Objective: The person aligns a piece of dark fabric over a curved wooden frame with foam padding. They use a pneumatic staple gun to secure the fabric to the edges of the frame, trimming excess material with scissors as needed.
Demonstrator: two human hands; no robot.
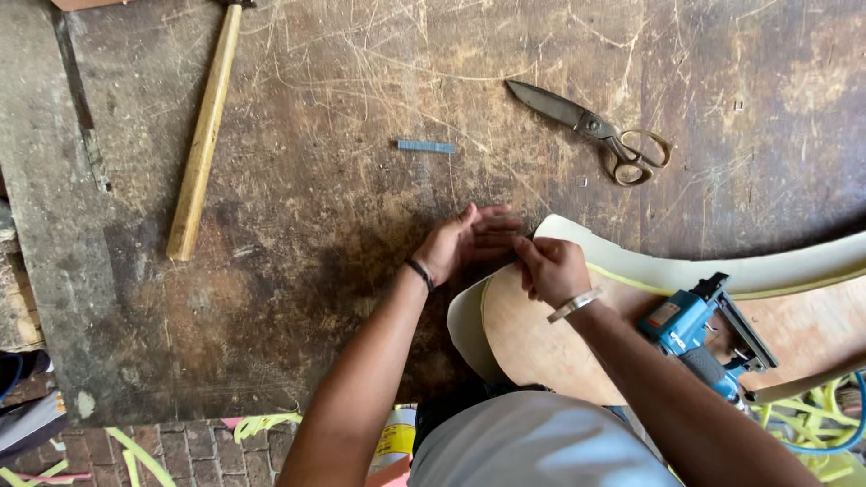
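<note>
Both hands meeting at frame centre: left hand open-fingered, steadying; right hand pinching cream vinyl edging over curved plywood panel. Blue staple gun parked right, tailor's shears and staple strip above.

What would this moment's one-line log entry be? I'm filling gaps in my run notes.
left hand: on cream cover edge | right hand: pinching same edge | wooden panel: beneath | blue staple gun: resting on panel | scissors, hammer: idle

Black wristband, white bracelet, grey shirt
</note>
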